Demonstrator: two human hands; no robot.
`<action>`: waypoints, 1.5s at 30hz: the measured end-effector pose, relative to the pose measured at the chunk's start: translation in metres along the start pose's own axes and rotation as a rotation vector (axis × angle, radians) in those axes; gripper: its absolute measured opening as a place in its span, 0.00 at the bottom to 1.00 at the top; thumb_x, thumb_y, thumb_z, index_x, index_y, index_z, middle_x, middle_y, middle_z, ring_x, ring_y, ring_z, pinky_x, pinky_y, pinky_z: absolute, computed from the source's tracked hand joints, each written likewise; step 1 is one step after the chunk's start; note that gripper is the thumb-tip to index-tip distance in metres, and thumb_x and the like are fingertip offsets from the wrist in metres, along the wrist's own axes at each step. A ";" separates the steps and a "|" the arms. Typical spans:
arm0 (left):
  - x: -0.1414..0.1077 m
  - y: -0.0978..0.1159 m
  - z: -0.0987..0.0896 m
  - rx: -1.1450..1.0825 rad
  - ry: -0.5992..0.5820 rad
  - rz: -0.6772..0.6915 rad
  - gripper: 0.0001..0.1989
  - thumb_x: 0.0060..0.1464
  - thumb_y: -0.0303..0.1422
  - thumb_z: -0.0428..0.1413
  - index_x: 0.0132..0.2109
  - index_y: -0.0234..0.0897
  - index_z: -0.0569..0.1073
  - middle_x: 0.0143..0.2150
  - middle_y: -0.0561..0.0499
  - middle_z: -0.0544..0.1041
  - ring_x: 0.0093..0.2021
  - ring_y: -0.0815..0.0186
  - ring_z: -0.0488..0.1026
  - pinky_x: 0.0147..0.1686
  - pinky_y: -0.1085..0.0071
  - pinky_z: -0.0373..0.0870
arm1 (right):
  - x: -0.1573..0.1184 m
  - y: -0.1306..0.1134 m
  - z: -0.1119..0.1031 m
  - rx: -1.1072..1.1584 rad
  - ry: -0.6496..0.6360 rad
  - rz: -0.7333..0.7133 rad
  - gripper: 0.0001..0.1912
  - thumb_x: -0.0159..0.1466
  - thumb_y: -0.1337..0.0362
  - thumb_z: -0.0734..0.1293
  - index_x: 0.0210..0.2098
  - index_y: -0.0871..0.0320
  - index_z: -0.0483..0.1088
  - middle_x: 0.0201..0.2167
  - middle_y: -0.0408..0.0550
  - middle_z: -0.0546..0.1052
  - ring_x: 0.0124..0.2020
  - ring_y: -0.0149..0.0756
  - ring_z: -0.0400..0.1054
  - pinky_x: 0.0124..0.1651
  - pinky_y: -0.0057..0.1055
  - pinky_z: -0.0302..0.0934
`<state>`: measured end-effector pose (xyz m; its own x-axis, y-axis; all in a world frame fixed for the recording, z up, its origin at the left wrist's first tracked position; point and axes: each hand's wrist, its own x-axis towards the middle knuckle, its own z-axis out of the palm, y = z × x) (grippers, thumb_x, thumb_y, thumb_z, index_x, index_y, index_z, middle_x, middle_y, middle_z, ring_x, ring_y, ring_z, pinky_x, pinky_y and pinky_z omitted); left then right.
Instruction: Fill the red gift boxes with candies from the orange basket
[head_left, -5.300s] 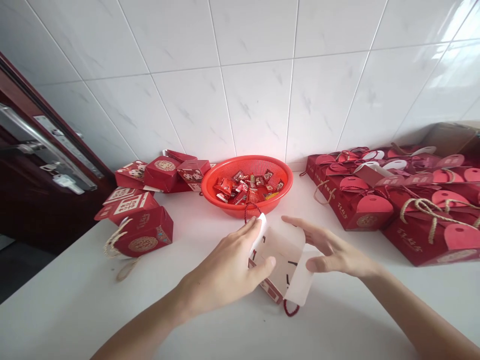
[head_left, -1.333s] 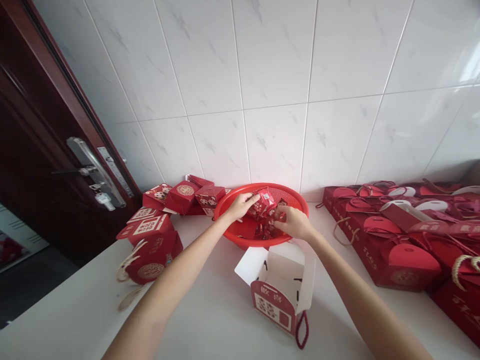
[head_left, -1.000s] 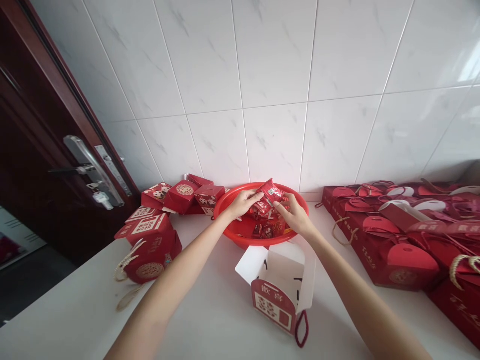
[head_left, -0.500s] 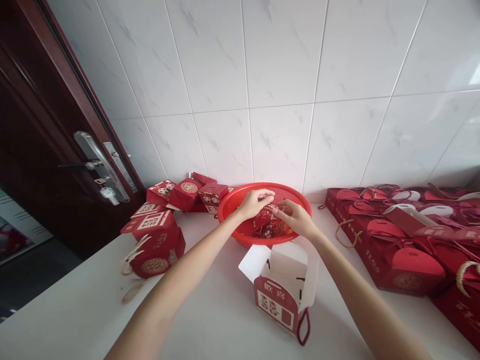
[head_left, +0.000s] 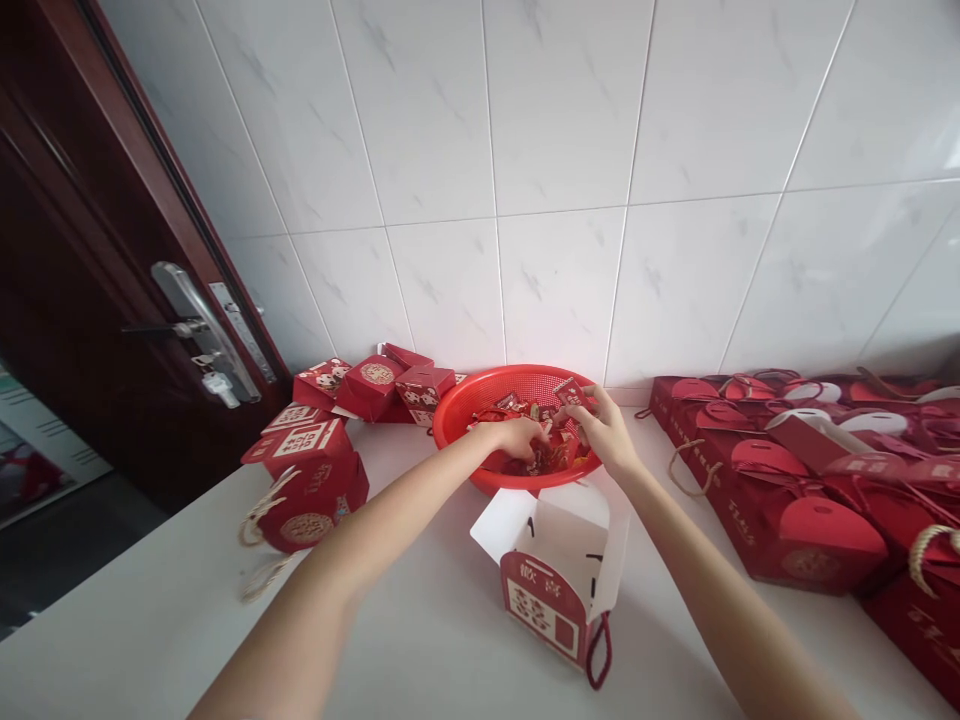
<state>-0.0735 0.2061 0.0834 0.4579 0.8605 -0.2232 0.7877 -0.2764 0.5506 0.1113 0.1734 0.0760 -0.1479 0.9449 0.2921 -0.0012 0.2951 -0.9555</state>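
A red plastic basket (head_left: 450,405) holds red-wrapped sweets (head_left: 559,455) in a loose heap. Reaching into the heap, my left hand (head_left: 517,438) has its fingers bent down among the wrappers, and what they close on is hidden. My right hand (head_left: 606,425) pinches a small red candy packet (head_left: 571,392) above the basket's right side. Nearer to me, between my forearms, stands a red gift box (head_left: 546,605) with its white inside showing, its flaps up and a dark red cord loop at its right side.
Several folded red boxes (head_left: 311,500) with rope handles lie at the left of the white table (head_left: 420,640). Rows of closed red boxes (head_left: 802,520) fill the right side. A tiled wall (head_left: 555,280) rises behind, and a dark door (head_left: 97,250) stands at the left.
My hands were together over the basket and have moved apart. The left has gone down into the sweets; the right has shifted slightly right, with the packet now plainly visible in it.
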 end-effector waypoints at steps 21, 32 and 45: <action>-0.013 -0.011 -0.014 -0.488 0.441 0.116 0.20 0.44 0.44 0.68 0.41 0.35 0.79 0.43 0.46 0.81 0.44 0.60 0.76 0.46 0.65 0.71 | 0.009 -0.006 -0.017 0.348 -0.050 0.076 0.20 0.48 0.50 0.76 0.33 0.56 0.75 0.33 0.47 0.80 0.30 0.35 0.72 0.37 0.32 0.68; -0.020 -0.005 -0.014 -0.704 0.285 0.238 0.21 0.44 0.28 0.66 0.48 0.36 0.79 0.44 0.46 0.82 0.47 0.59 0.78 0.50 0.62 0.72 | 0.001 -0.006 -0.004 0.142 -0.072 -0.015 0.17 0.49 0.53 0.77 0.31 0.57 0.73 0.28 0.43 0.76 0.30 0.34 0.69 0.35 0.31 0.65; -0.001 -0.023 -0.022 -0.492 0.669 0.009 0.13 0.58 0.33 0.55 0.47 0.37 0.80 0.47 0.45 0.82 0.48 0.59 0.77 0.51 0.64 0.72 | 0.004 -0.008 -0.011 0.345 -0.065 0.096 0.20 0.47 0.56 0.78 0.34 0.55 0.71 0.32 0.44 0.79 0.33 0.37 0.74 0.36 0.34 0.70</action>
<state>-0.1010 0.2212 0.0883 -0.0010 0.9748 0.2229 0.4442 -0.1993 0.8735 0.1220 0.1761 0.0853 -0.2261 0.9516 0.2081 -0.3164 0.1303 -0.9396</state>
